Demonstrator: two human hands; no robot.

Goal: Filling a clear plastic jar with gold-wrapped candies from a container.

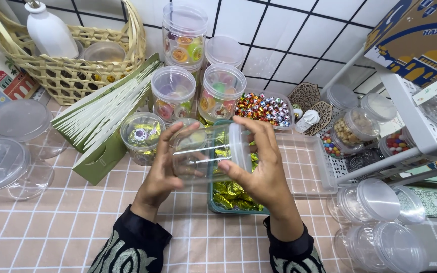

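A clear plastic jar (206,151) lies on its side in the air between both my hands, empty as far as I can see. My left hand (164,169) cups its base end. My right hand (261,167) wraps the lid end, fingers over the clear lid (239,146). Right below the jar sits a teal tray (213,205) filled with gold-green wrapped candies (231,194). Both my sleeves are black with a pale pattern.
Filled clear jars (173,93) stand behind, beside a tray of colourful wrapped sweets (264,107). A fan of green cards (104,114) and a wicker basket (72,76) are at left, empty lidded jars (6,162) far left and lower right (375,202). A white rack (421,131) stands at right.
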